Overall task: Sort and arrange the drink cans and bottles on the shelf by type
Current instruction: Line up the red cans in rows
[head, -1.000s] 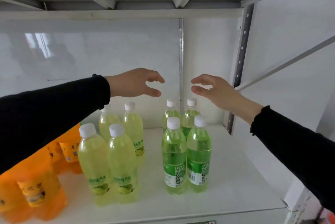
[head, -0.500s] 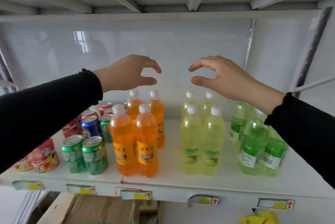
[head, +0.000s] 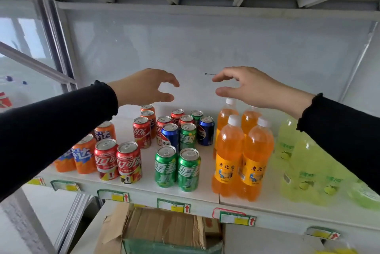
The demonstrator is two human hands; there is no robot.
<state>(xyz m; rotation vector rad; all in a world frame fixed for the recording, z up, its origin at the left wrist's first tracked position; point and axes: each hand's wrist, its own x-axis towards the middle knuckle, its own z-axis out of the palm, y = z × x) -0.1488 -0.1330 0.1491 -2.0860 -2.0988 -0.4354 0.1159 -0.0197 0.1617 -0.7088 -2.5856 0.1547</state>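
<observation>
Two empty hands, left hand and right hand, hover mid-frame with fingers loosely curved above cans and orange bottles on a white shelf.

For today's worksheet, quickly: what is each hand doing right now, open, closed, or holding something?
Left hand: open, fingers loosely curved, holding nothing, above the cans.
Right hand: open, fingers loosely curved, holding nothing, above the orange soda bottles.

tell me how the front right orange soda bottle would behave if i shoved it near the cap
The tall orange plastic soda bottle looks full, so probably heavy. Tall and narrow, it would likely tip rather than slide, perhaps knocking the matching bottle beside it.
</observation>
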